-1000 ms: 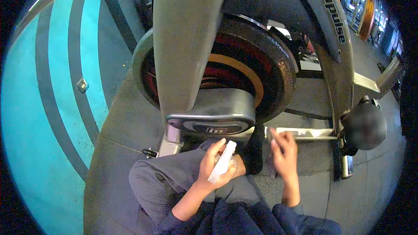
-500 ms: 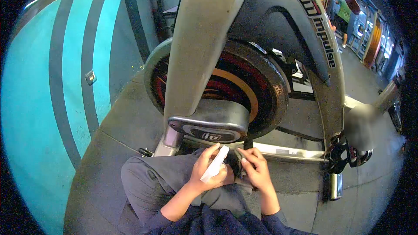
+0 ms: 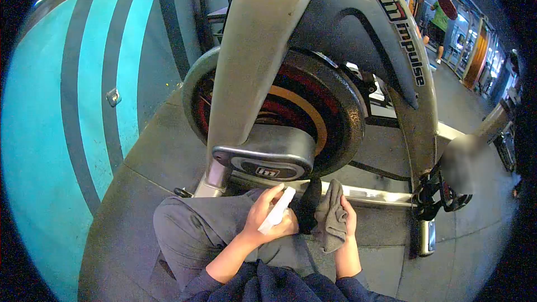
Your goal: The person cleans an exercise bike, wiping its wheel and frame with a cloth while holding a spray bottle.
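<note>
In the head view, my left hand [image 3: 260,218] is closed around a long white plastic object [image 3: 277,211] shaped like a spray bottle's head, tilted up to the right over my lap. A crumpled grey cloth [image 3: 333,221] hangs upright from my right hand [image 3: 350,221], gripped at its right side with the fingers partly hidden behind it. Between the hands is a black shape [image 3: 307,207], partly covered. Just beyond them stands an exercise bike [image 3: 246,50], its rounded grey cover [image 3: 265,159] close above my left fingertips.
The bike's large flywheel [image 3: 341,112] and silver base bar [image 3: 375,196] lie ahead. A turquoise and dark striped wall [image 3: 45,123] rises at left. Dark floor mats [image 3: 151,156] surround my grey-trousered leg [image 3: 196,221]. A person in green [image 3: 439,19] is far off at upper right.
My right hand has lifted the grey cloth from low beside the black shape, so it now shows broadly, and has shifted slightly right. My left hand keeps its hold almost unmoved.
</note>
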### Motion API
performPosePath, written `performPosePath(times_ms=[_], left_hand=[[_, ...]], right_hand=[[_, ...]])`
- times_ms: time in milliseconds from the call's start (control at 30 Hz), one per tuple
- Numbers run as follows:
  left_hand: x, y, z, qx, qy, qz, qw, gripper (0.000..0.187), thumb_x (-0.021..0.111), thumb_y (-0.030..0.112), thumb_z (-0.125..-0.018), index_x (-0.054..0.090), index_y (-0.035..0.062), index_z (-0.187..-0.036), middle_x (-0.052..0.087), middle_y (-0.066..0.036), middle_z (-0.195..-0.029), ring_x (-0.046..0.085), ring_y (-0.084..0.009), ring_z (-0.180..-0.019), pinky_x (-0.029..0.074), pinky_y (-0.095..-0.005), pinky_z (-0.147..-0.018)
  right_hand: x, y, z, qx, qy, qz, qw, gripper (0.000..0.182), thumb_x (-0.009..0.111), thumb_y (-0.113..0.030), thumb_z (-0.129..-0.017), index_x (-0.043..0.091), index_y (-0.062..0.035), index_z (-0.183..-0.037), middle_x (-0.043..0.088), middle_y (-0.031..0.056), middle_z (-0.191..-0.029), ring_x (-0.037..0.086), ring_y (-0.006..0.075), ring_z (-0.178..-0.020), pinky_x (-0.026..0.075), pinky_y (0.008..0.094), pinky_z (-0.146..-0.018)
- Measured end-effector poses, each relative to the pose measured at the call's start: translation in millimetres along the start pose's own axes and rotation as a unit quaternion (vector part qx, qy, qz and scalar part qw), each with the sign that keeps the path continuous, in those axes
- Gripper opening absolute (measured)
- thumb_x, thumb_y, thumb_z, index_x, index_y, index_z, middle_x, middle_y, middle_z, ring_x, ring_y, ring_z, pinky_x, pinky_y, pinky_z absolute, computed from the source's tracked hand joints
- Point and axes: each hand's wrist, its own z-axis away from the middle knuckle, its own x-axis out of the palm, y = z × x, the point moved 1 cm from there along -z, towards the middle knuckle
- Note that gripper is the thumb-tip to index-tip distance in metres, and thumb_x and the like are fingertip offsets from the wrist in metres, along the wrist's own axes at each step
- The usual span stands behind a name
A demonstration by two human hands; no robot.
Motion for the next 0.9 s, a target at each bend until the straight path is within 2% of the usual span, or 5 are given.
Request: performPosePath(times_ms=[100,167,400,633,900], left_hand=[[-2,1,1,0.01,-0.005,-0.029,1.0,0.063,0.064,0.007,-0.075,0.035,0.0011,-0.131,0.061,-0.018,-0.107,0.064,-0.0248,-0.096,0.052,-0.035,-0.082],[-3,-2,3,0.02,-0.004,-0.022,1.0,0.064,0.065,0.009,-0.075,0.035,0.0007,-0.13,0.062,-0.018,-0.105,0.064,-0.0245,-0.095,0.052,-0.0347,-0.081],[-7,8,-1,0.002,0.011,-0.01,1.0,0.064,0.065,0.01,-0.076,0.034,0.0001,-0.131,0.065,-0.017,-0.099,0.065,-0.0242,-0.092,0.051,-0.0342,-0.081],[-5,2,3,-0.027,0.008,0.039,0.999,0.064,0.063,0.007,-0.077,0.033,-0.0008,-0.132,0.06,-0.018,-0.108,0.062,-0.025,-0.099,0.049,-0.0354,-0.086],[-1,14,-12,-0.036,-0.006,0.012,0.999,0.066,0.061,0.0,-0.075,0.032,-0.0005,-0.134,0.059,-0.016,-0.105,0.061,-0.0234,-0.099,0.048,-0.0342,-0.086]], right_hand=[[-3,-2,1,0.022,-0.054,0.026,0.998,0.041,0.045,-0.03,-0.093,0.05,-0.0079,-0.128,0.06,0.0115,-0.115,0.06,0.0285,-0.097,0.049,0.0423,-0.085],[11,3,2,0.007,0.075,0.018,0.997,0.046,0.042,-0.045,-0.09,0.054,-0.0085,-0.116,0.065,0.0119,-0.088,0.064,0.0324,-0.072,0.052,0.0456,-0.065],[31,11,16,0.024,-0.05,0.029,0.998,0.06,0.05,-0.045,-0.088,0.038,-0.0155,-0.138,0.051,0.0102,-0.128,0.054,0.0297,-0.111,0.041,0.0579,-0.093],[17,13,9,0.072,-0.128,0.144,0.979,0.088,0.067,-0.037,-0.077,0.019,-0.0085,-0.145,0.042,0.013,-0.136,0.051,0.0314,-0.115,0.051,0.0485,-0.085],[10,12,3,0.072,-0.137,0.187,0.97,0.076,0.058,-0.035,-0.084,0.023,-0.0031,-0.144,0.041,0.0151,-0.138,0.049,0.0289,-0.119,0.049,0.0398,-0.091]])
